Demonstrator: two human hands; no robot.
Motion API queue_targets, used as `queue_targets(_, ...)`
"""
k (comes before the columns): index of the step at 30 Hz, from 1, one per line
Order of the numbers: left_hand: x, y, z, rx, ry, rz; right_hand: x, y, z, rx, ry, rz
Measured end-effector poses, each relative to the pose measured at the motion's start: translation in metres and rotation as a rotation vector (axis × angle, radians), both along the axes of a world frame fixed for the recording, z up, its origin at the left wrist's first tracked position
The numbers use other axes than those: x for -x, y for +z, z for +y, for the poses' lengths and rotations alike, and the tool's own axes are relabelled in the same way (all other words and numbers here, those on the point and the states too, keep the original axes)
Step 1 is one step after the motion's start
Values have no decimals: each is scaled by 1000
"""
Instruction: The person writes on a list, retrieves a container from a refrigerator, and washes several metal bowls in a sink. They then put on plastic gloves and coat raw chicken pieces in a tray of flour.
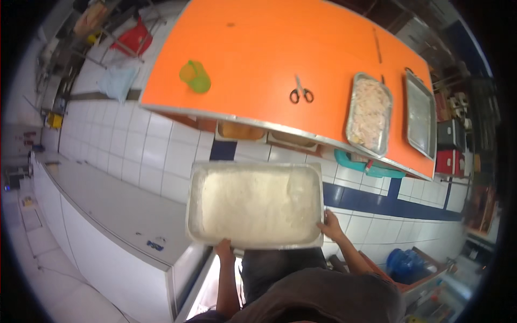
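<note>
In front of my body I carry a large rectangular metal pan (317, 238), its inside covered with a pale, flour-like layer (246, 202). My left hand (224, 248) grips the near rim towards the left. At the right end, my right hand (331, 227) has hold of the short side. The fingers under the pan are hidden. Beyond it stands an orange-topped table (250, 84). Scissors with black handles (301, 91) lie on this top, and a green plastic jug (195, 76) is to their left. To their right sits a metal tray of pale shredded food (369, 115).
An empty-looking metal tray (421, 115) lies at the table's right end. Metal pans (242, 132) and a teal container (363, 164) show below the tabletop. A long white cabinet (117, 214) runs along my left. A blue water jug (405, 261) stands at lower right.
</note>
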State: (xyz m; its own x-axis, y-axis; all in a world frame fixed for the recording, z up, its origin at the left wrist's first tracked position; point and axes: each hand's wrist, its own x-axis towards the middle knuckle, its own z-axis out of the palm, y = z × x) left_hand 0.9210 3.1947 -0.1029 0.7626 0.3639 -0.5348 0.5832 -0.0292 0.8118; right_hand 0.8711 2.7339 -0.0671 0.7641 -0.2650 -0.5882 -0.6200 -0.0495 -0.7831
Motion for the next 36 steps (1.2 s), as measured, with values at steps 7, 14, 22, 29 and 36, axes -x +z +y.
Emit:
queue_targets(7, -17, 153, -8, 318, 332, 211, 5, 152, 16, 93, -31, -157)
queue_targets(14, -66, 210, -71, 518, 272, 53, -43, 193, -51, 270, 127, -367)
queue_targets(22, -138, 263, -156, 411, 292, 0, -127, 184, -116, 176, 72, -367)
queue_targets(29, -167, 277, -217, 327, 290, 113, -178, 196, -166, 141, 29, -383)
queue_targets(36, -179, 254, -271, 501, 317, 95, -194, 200, -232, 335, 89, -302)
